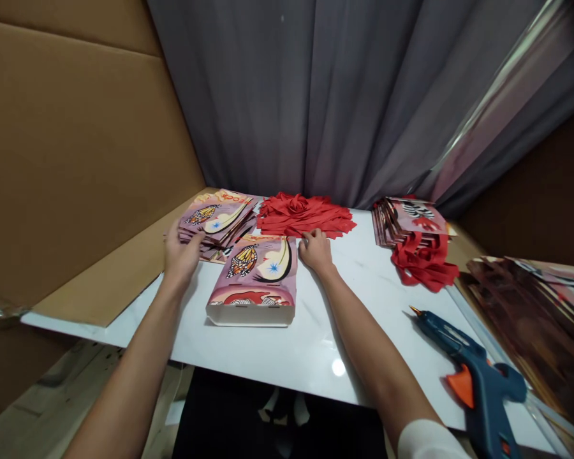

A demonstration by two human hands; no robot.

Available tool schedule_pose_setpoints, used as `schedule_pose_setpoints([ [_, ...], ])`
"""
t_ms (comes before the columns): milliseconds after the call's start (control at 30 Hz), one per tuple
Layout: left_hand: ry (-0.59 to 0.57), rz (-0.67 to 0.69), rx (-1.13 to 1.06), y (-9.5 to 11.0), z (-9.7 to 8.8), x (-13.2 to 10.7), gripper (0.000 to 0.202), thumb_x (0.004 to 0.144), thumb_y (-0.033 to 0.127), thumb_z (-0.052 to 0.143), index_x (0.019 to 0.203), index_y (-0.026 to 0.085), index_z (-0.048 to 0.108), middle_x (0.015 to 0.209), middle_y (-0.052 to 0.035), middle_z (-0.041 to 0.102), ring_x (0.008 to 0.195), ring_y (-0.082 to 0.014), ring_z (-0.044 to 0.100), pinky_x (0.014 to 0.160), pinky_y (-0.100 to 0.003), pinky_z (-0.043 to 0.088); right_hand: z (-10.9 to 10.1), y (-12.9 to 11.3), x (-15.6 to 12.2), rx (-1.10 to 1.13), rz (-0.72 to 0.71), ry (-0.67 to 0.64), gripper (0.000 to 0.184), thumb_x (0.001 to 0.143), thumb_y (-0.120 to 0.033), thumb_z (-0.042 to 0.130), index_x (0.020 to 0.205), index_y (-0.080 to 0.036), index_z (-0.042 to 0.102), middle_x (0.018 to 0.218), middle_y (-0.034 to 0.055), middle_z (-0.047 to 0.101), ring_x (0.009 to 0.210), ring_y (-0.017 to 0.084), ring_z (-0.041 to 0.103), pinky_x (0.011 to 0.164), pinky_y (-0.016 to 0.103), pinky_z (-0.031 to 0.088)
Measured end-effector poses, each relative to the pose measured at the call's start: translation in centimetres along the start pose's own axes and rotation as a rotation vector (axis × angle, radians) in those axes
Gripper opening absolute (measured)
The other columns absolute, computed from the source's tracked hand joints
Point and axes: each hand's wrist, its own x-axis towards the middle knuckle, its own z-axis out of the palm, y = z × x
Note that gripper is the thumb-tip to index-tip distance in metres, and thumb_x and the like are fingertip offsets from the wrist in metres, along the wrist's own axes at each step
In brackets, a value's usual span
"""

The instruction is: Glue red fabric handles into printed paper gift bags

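Observation:
A printed paper bag (pixel 261 271) with a butterfly and a pale face on it lies on its side, its white open mouth facing me. To its left is a stack of flat printed paper bags (pixel 215 220). My left hand (pixel 182 252) is at the stack's near left corner, thumb by the edge and fingers around the side. At the far right corner of the single bag, my right hand (pixel 317 250) has its fingers bent and pressed together; what they hold, if anything, is hidden. Just beyond it lies a heap of red ribbons (pixel 306 215).
Another stack of printed bags (pixel 411 220) with red ribbon handles (pixel 423 261) stands at the right. A blue glue gun (pixel 478 376) lies at the near right, its tip pointing inward. More bags (pixel 540 319) lie beyond the right edge. Cardboard (pixel 76 159) walls the left; a grey curtain (pixel 287 95) hangs behind.

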Motion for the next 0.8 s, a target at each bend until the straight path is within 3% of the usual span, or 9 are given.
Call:
schedule_pose_setpoints([
  [67, 0.042, -0.082, -0.175, 1.8, -2.0, -4.5, 0.048, 0.095, 0.035, 0.072, 0.139, 0.016, 0.067, 0.147, -0.0175, 0.072, 0.138, -0.0315, 0.069, 0.123, -0.051, 0.055, 0.1, 0.1, 0.1, 0.001, 0.026, 0.035, 0.037, 0.106, -0.03, 0.054, 0.13, -0.017, 0.08, 0.137, 0.0209, 0.064, 0.129, 0.037, 0.055, 0.11, 0.049, 0.044],
  [200, 0.246, 0.159, -0.052, 4.9, -5.0, -16.1, 0.021, 0.1, 0.039, 0.07, 0.11, 0.022, 0.077, 0.112, -0.0072, 0.081, 0.107, -0.0269, 0.078, 0.107, -0.049, 0.064, 0.3, 0.1, 0.6, 0.042, 0.042, 0.114, 0.029, 0.105, -0.025, 0.053, 0.114, -0.018, 0.08, 0.137, 0.02, 0.067, 0.129, 0.037, 0.054, 0.111, 0.053, 0.039],
  [267, 0.116, 0.339, 0.024, 5.2, -5.2, -20.7, 0.011, 0.101, 0.031, 0.069, 0.099, 0.025, 0.077, 0.096, -0.0049, 0.079, 0.092, -0.0255, 0.077, 0.094, -0.045, 0.067, -0.3, 0.0, 1.1, 0.141, 0.056, 0.19, 0.03, 0.108, -0.024, 0.047, 0.117, -0.018, 0.075, 0.136, 0.0191, 0.07, 0.128, 0.034, 0.058, 0.116, 0.053, 0.036],
  [333, -0.086, 0.451, 0.086, 4.6, -4.7, -23.3, 0.013, 0.102, 0.025, 0.066, 0.104, 0.026, 0.078, 0.1, -0.0062, 0.081, 0.094, -0.0254, 0.079, 0.09, -0.041, 0.068, -1.9, -0.1, 1.9, 0.297, 0.084, 0.338, 0.034, 0.111, -0.024, 0.038, 0.121, -0.017, 0.069, 0.131, 0.0177, 0.072, 0.123, 0.03, 0.063, 0.117, 0.049, 0.037],
  [400, -0.292, 0.507, 0.19, 3.4, -3.5, -23.8, 0.024, 0.105, 0.025, 0.061, 0.121, 0.027, 0.079, 0.119, -0.0096, 0.081, 0.111, -0.0278, 0.079, 0.097, -0.042, 0.067, -4.8, 0.0, 2.7, 0.462, 0.094, 0.51, 0.037, 0.113, -0.026, 0.031, 0.125, -0.016, 0.064, 0.123, 0.016, 0.074, 0.114, 0.025, 0.067, 0.111, 0.041, 0.044],
  [467, -0.394, 0.562, 0.332, 2.1, -2.0, -23.3, 0.036, 0.108, 0.031, 0.056, 0.137, 0.025, 0.076, 0.136, -0.0134, 0.078, 0.128, -0.0332, 0.074, 0.106, -0.049, 0.064, -8.6, 0.1, 2.9, 0.582, 0.042, 0.575, 0.034, 0.113, -0.032, 0.034, 0.124, -0.017, 0.063, 0.11, 0.0117, 0.074, 0.1, 0.022, 0.069, 0.096, 0.034, 0.051],
  [600, -0.433, 0.616, 0.526, 0.6, 0.6, -22.3, 0.045, 0.109, 0.034, 0.049, 0.144, 0.021, 0.073, 0.147, -0.0173, 0.073, 0.14, -0.0399, 0.065, 0.113, -0.059, 0.058, -16.3, -0.5, 0.4, 0.649, -0.226, 0.232, 0.025, 0.105, -0.044, 0.063, 0.104, -0.02, 0.071, 0.079, 0.0003, 0.069, 0.072, 0.018, 0.064, 0.075, 0.03, 0.051],
  [667, -0.428, 0.623, 0.581, 0.6, 1.6, -22.4, 0.045, 0.109, 0.03, 0.047, 0.144, 0.022, 0.074, 0.145, -0.018, 0.073, 0.138, -0.0407, 0.066, 0.112, -0.06, 0.057, -19.1, -1.2, -1.7, 0.718, -0.301, 0.181, 0.028, 0.103, -0.048, 0.067, 0.107, -0.021, 0.073, 0.073, -0.0026, 0.064, 0.065, 0.016, 0.061, 0.07, 0.029, 0.05],
  [800, -0.409, 0.631, 0.687, 1.2, 2.9, -22.9, 0.041, 0.108, 0.029, 0.048, 0.132, 0.022, 0.081, 0.125, -0.0204, 0.078, 0.12, -0.0423, 0.072, 0.104, -0.059, 0.058, -20.6, -2.1, -5.0, 0.879, -0.257, 0.18, 0.028, 0.101, -0.048, 0.069, 0.108, -0.021, 0.073, 0.071, -0.0036, 0.063, 0.059, 0.012, 0.057, 0.058, 0.025, 0.044],
])
